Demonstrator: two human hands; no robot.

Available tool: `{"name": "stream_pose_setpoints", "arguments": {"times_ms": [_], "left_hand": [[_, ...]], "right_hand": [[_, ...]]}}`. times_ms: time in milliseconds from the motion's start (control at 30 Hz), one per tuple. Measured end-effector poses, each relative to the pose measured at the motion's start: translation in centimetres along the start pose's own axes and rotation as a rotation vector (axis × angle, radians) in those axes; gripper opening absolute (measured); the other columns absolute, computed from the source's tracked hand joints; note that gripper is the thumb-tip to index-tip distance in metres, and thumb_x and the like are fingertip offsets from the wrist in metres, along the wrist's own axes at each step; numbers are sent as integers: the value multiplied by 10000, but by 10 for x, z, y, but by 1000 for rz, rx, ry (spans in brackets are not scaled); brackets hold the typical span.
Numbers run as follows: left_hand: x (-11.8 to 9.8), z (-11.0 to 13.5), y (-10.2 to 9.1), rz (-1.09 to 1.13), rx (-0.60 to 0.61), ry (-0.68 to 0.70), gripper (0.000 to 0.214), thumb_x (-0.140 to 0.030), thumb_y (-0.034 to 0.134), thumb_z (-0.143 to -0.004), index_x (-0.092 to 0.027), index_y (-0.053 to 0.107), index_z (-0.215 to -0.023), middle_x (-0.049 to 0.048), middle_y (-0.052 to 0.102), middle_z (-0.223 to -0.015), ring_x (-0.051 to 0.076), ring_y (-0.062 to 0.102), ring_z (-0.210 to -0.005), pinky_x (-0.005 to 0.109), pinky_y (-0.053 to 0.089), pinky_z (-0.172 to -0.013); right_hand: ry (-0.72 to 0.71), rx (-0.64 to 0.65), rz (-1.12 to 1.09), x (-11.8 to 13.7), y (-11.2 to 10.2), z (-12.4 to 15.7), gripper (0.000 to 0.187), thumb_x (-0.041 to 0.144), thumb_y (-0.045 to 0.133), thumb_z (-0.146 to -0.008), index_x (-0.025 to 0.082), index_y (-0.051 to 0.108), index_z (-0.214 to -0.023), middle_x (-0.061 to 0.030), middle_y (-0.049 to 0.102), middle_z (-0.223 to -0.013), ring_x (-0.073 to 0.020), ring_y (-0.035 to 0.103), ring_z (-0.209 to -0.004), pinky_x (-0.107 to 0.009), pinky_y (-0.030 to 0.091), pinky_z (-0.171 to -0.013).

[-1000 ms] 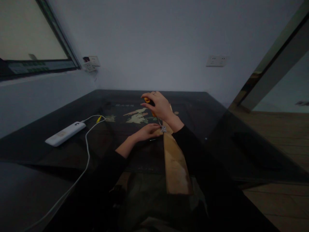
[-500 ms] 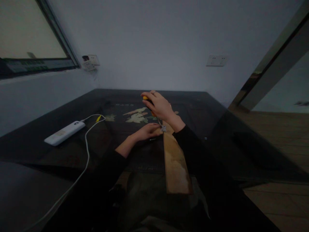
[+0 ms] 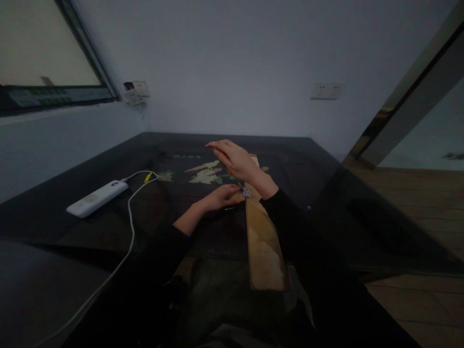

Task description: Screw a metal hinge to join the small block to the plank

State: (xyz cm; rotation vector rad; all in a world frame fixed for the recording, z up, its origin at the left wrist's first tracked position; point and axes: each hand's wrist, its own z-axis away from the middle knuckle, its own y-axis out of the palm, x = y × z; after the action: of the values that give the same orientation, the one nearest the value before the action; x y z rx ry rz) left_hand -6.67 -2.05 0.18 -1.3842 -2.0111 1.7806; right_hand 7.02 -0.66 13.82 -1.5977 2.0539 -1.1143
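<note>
Right hand (image 3: 241,162) fingers stretched flat over the screwdriver (image 3: 239,185); left hand (image 3: 221,197) curled against the hinge (image 3: 246,193), grip unclear. Plank (image 3: 263,241) overhangs the table (image 3: 326,193) at its near edge.

The picture was dim, bluish and underexposed. The brightest patch was the window (image 3: 39,43), far up and left of the wooden plank (image 3: 264,241), and the light seemed to come from that side, lying pale on the wall behind the plank. The dark glass table (image 3: 326,193) under the plank gave a faint sheen, no hard glare. Nearer than the plank's near end, the sleeves sank into black without detail. Far left and far right of the plank, the window frame and a slanted post (image 3: 416,92) leaned, stretched by the wide lens. Edges were soft and grainy throughout.
</note>
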Motion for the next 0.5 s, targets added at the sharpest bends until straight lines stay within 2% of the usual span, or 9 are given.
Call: {"name": "stream_pose_setpoints", "arguments": {"times_ms": [67, 133, 267, 367, 500], "left_hand": [[1, 0, 0, -4, 6, -2, 431, -340, 596, -895, -170, 558, -1289, 132, 594, -1309, 269, 536, -1225, 410, 417, -1053], [2, 0, 1, -10, 4, -13, 434, -332, 609, -887, -175, 557, -1288, 128, 590, -1315, 270, 533, -1230, 409, 419, -1051], [2, 1, 2, -27, -20, -46, 457, -334, 627, -876, -175, 552, -1298, 132, 582, -1324, 275, 524, -1242, 423, 420, -1050], [2, 1, 2, -26, -10, -28, 451, -340, 610, -888, -178, 548, -1304, 131, 580, -1327, 268, 525, -1243, 417, 418, -1052], [3, 0, 1, -32, 6, 2, 442, -343, 599, -895, -174, 550, -1301, 134, 581, -1325, 265, 527, -1240, 408, 414, -1054]], "right_hand": [[-25, 16, -53, -1, -1, 0, 334, 245, 352, -1010, 233, 568, -1264, -63, 631, -1198, -169, 573, -1082, -325, 442, -918], [-31, 20, -54, 0, -3, 1, 293, 270, 415, -994, 232, 596, -1222, -57, 649, -1159, -172, 585, -1048, -326, 444, -912], [41, -23, 60, 6, -7, 2, 264, 358, 539, -937, 219, 642, -1136, -76, 645, -1099, -207, 580, -1029, -350, 453, -888], [55, -6, 74, 5, -8, 0, 302, 345, 491, -961, 197, 616, -1192, -99, 629, -1136, -211, 574, -1057, -353, 450, -903], [-27, 36, -44, 0, -7, 0, 314, 259, 377, -1006, 211, 579, -1240, -75, 640, -1184, -173, 572, -1094, -327, 430, -941]]}}
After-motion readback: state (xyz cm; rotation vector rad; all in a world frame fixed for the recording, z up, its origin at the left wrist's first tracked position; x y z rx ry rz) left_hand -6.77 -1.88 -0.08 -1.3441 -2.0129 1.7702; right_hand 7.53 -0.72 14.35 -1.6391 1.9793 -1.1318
